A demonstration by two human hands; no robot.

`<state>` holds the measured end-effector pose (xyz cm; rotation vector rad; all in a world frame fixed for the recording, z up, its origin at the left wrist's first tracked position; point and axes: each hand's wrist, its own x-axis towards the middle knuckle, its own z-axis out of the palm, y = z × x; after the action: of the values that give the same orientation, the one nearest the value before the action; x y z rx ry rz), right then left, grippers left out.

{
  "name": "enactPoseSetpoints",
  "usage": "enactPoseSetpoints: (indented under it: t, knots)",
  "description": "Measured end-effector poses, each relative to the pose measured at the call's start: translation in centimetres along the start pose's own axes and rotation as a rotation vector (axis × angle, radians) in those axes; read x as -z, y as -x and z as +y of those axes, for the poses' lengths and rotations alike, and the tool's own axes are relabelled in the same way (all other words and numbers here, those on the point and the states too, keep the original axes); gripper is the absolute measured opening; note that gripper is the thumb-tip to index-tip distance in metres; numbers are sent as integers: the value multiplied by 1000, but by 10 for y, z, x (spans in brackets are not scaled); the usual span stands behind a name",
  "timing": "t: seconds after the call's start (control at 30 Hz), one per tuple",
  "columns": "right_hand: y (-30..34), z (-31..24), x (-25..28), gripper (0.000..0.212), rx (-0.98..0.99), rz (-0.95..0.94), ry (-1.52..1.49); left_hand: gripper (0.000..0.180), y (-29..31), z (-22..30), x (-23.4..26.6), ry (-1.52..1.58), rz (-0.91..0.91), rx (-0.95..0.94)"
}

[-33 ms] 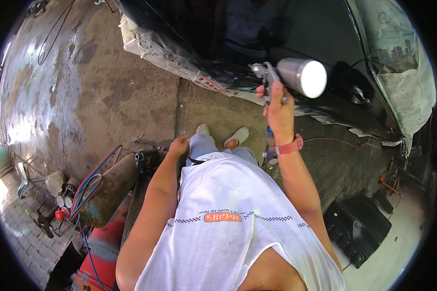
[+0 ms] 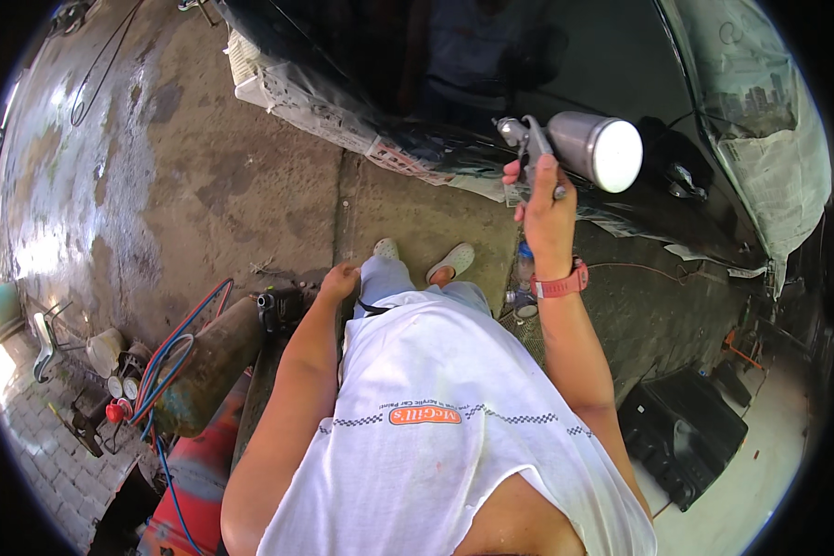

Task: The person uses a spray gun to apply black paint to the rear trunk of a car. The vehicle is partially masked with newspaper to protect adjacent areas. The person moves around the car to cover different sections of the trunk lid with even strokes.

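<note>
My right hand (image 2: 550, 206) is wrapped round the handle of a metal spray gun (image 2: 532, 153), its fingers near the trigger. A silver paint cup (image 2: 579, 148) with a bright white end is fixed to the gun and lies tilted to the right. The gun is in front of a glossy black car panel (image 2: 612, 65); I cannot tell the exact gap. A red watch (image 2: 561, 280) is on my right wrist. My left hand (image 2: 341, 280) hangs low beside my left thigh, fingers curled in, with whatever they may hold hidden.
Masking paper (image 2: 296, 97) lines the panel's lower edge, and more masking sheet (image 2: 760, 157) covers the right side. At left stand a rusty gas cylinder (image 2: 213, 361), coiled hoses (image 2: 162, 371) and gauges (image 2: 120, 385). A black plastic part (image 2: 681, 435) lies at lower right.
My right hand has shifted slightly to the right with the spray gun in it. My left hand has stayed in place.
</note>
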<state>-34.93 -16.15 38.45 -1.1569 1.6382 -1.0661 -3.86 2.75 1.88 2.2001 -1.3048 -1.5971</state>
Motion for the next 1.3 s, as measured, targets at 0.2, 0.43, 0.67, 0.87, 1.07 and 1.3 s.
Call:
enactPoseSetpoints:
  t: [0.2,0.43,0.67,0.87,1.07,1.3]
  knots:
    - [-9,-29,-13,56,59,-23,-28,48,-13,-12,-7,12,-20,30]
    - [-20,-27,-61,52,128,-173,35,41,-22,-12,-23,38,-54,19]
    - [-2,-55,-80,51,45,-276,-74,47,-13,-2,-20,-73,-34,38]
    - [-6,-46,-59,58,78,-260,-12,51,0,13,0,-9,10,44]
    - [-11,-55,-6,63,93,-81,8,47,-5,16,-9,-10,16,54]
    - [-10,-62,5,58,100,-79,-26,45,-4,15,-17,-21,33,51]
